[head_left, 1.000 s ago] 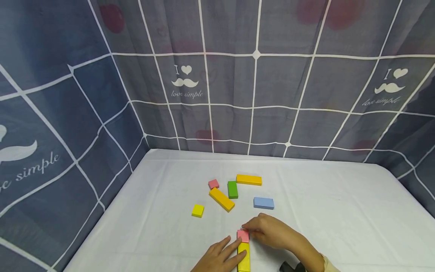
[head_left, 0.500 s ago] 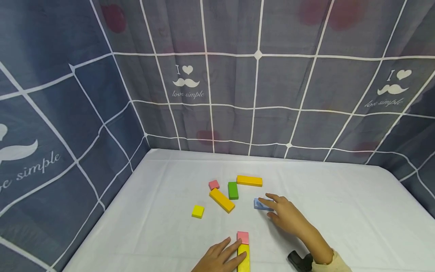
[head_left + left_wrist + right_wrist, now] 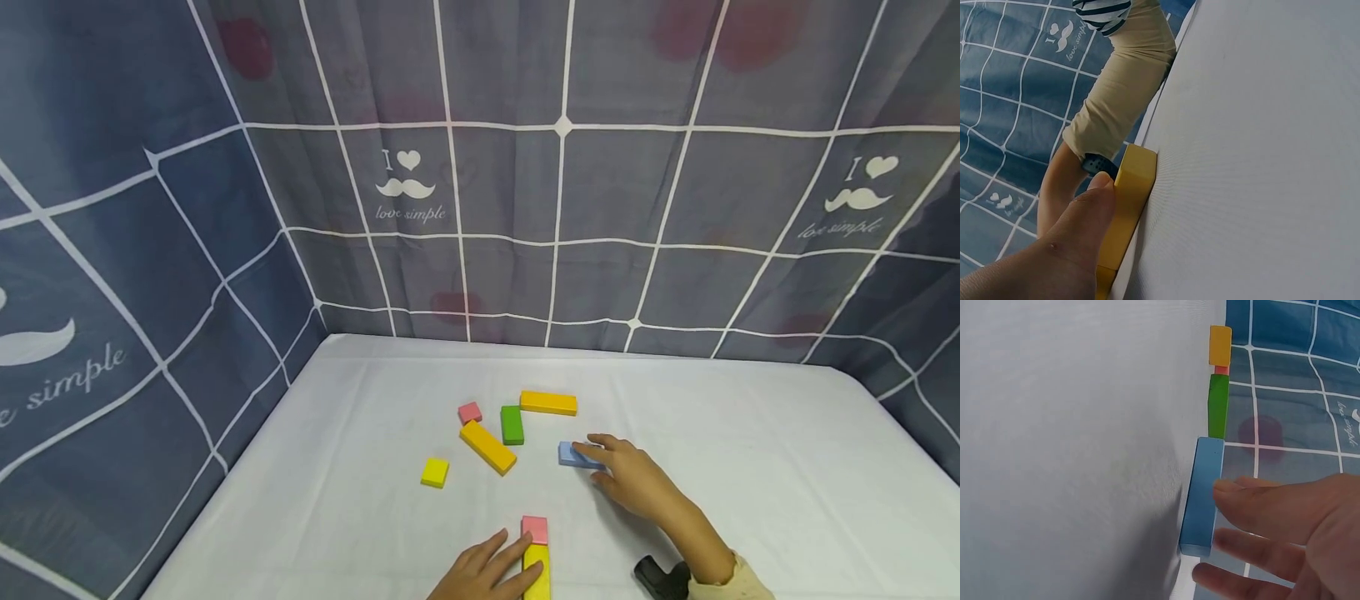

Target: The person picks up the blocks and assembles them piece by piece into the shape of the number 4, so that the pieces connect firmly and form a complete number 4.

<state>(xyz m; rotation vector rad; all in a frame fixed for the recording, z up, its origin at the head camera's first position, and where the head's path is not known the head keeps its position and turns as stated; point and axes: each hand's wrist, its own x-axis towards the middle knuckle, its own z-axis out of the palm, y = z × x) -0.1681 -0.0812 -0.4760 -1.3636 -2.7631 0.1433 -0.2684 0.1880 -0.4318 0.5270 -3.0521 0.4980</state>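
In the head view my left hand [image 3: 483,571] rests with fingers extended over a yellow block [image 3: 537,575] and the near corner of a pink block [image 3: 534,529]; the two blocks stand end to end. The left wrist view has that thumb against the side of the yellow block [image 3: 1129,206]. My right hand [image 3: 630,475] reaches over a light blue block [image 3: 570,454], its fingers spread and fairly straight. In the right wrist view the thumb overlaps the edge of the blue block [image 3: 1202,494], while two other fingertips show lower down.
Beyond the hands lie a green block [image 3: 512,425], two orange-yellow bars, one slanted [image 3: 487,447] and one crosswise [image 3: 549,402], a small pink block [image 3: 469,412] and a yellow square block [image 3: 435,472]. A white cloth covers the table [image 3: 337,500]; grid-patterned curtains [image 3: 510,183] enclose it.
My right hand has left the pink block and moved forward and right to the blue block, staying there over the last half second. My left hand has kept its place on the blocks.
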